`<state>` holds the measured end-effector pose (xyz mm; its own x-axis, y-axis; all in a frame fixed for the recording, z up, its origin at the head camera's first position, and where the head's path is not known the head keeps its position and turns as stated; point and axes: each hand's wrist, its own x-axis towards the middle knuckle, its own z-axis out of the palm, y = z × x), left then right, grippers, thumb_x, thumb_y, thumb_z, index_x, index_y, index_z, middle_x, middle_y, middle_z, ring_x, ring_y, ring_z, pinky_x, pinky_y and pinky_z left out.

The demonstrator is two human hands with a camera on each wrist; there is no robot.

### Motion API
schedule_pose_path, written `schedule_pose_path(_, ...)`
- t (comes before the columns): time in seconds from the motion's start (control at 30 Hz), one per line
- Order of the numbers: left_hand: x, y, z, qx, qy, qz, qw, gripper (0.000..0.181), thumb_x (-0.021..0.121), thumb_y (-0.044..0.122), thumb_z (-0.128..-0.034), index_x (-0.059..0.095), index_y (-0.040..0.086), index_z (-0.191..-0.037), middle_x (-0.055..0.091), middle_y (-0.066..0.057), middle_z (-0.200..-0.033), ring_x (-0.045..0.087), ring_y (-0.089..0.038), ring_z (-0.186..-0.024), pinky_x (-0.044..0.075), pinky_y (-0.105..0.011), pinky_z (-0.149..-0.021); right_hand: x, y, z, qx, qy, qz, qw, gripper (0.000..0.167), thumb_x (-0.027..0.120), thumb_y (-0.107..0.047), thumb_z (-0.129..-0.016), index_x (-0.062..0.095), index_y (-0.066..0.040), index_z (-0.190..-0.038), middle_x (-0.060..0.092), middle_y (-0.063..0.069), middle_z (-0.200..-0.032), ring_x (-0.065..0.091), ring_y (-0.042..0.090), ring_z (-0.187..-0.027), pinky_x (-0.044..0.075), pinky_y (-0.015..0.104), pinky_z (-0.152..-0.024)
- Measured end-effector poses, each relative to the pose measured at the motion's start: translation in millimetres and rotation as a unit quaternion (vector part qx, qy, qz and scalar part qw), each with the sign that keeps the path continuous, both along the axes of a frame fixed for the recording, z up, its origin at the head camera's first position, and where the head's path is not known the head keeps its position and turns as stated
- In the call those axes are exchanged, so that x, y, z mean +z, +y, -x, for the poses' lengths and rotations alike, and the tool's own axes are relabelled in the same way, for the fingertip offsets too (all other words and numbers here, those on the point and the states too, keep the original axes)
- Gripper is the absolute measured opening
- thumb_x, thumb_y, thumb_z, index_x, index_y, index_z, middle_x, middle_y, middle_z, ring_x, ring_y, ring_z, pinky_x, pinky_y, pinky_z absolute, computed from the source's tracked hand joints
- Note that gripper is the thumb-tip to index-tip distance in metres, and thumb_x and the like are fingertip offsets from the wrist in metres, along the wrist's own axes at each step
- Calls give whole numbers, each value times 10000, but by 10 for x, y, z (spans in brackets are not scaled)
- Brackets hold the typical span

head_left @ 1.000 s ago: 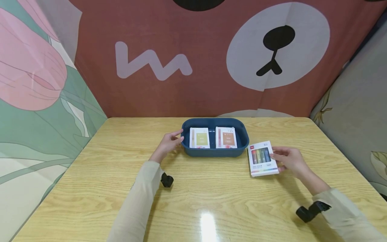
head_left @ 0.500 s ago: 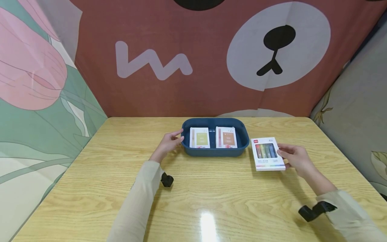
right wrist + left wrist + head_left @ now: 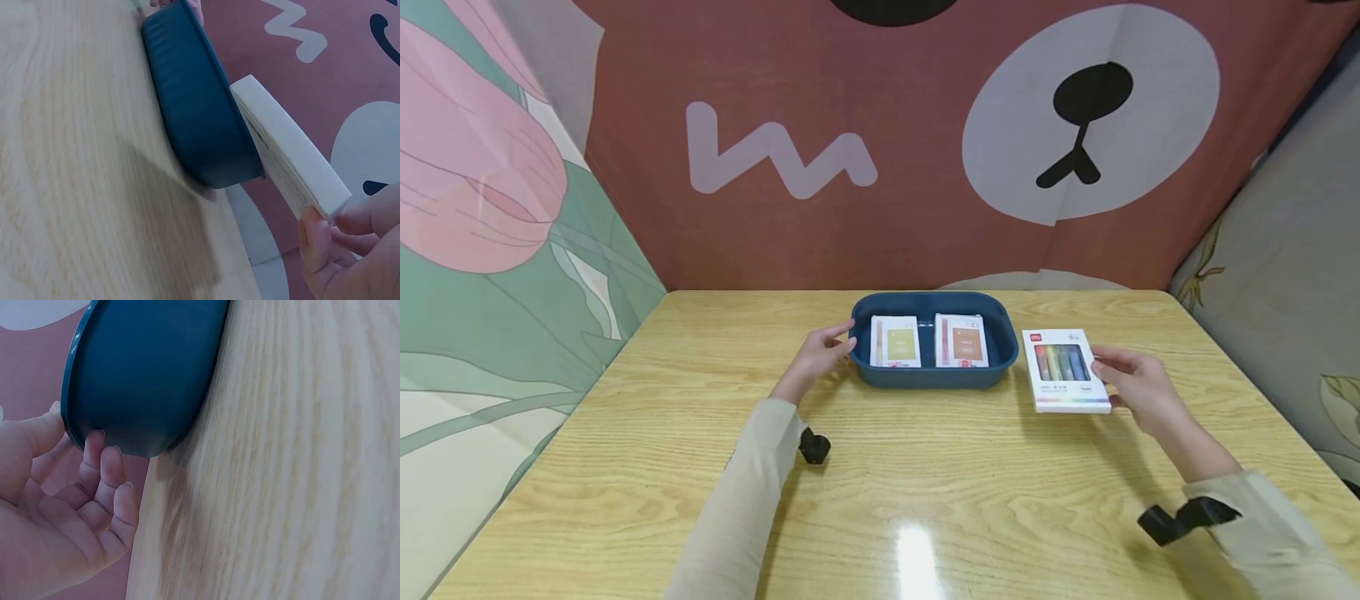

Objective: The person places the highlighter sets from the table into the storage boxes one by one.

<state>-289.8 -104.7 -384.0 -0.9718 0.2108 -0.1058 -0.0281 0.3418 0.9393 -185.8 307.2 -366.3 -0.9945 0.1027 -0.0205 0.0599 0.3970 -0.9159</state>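
My left hand [image 3: 815, 358] holds the left end of a dark blue plastic bin [image 3: 936, 378]; in the left wrist view its thumb [image 3: 44, 432] meets the rim while the other fingers curl below. Two white boxes lie inside the bin, a yellow-panelled box [image 3: 896, 342] and an orange-panelled box [image 3: 962, 342]. To the bin's right, my right hand [image 3: 1142, 392] pinches a white windowed box of coloured sticks [image 3: 1067, 372] by its right side. In the right wrist view that box [image 3: 294, 150] is tilted above the tabletop. The exact kind of stick is unclear.
The wooden table [image 3: 850, 500] carries the bin near its back edge. A red-brown cloth backdrop [image 3: 917, 242] hangs close behind. Floral panels [image 3: 482, 317] close off the sides.
My right hand has moved the windowed box slightly right and away from me, and the box has turned a little. The left hand and bin stay in place.
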Motion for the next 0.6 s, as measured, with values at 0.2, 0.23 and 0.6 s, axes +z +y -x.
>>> schedule_pose_path(0.2,7,4,-14,40,-78,17,10000,425,514,196,-920,442,176,-1339,544,-205,-903,524,-344,-852,432,-346,-648,-569,367,406,-336,145,446,9983,597,557,-414,-850,439,-65,-1320,505,87,-1139,582,120,-783,493,332,-541)
schedule_pose_path(0.23,10,5,-18,44,-101,16,9999,425,513,194,-921,441,178,-1340,541,-213,-913,522,-347,-854,435,-357,-660,-639,402,462,-405,170,489,9978,607,569,-443,-829,455,-96,-1314,506,77,-1143,583,132,-793,493,335,-540)
schedule_pose_path(0.6,8,3,-5,61,-138,-30,9999,427,518,199,-918,445,183,-1337,539,-184,-890,520,-329,-829,430,-340,-626,-705,372,652,-490,197,868,9948,541,610,-371,-833,492,-103,-1287,541,70,-1117,594,157,-800,492,340,-536)
